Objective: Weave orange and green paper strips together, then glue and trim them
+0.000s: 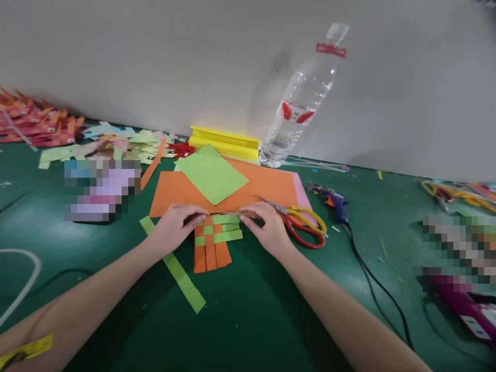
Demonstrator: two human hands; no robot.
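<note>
A small woven piece of orange and green paper strips lies on the green table between my hands, its orange ends hanging toward me. My left hand pinches its upper left corner, thumb and forefinger together. At the upper right, my right hand grips the same top edge between thumb and fingers. A loose green strip lies slanted on the table, passing beside my left wrist. Behind the weave are a large orange sheet and a green square of paper resting on it.
Scissors with yellow and red handles lie beside my right hand. Farther right is a blue glue gun with its cord. A plastic bottle and folded yellow paper stand by the wall. Paper scraps lie at back left.
</note>
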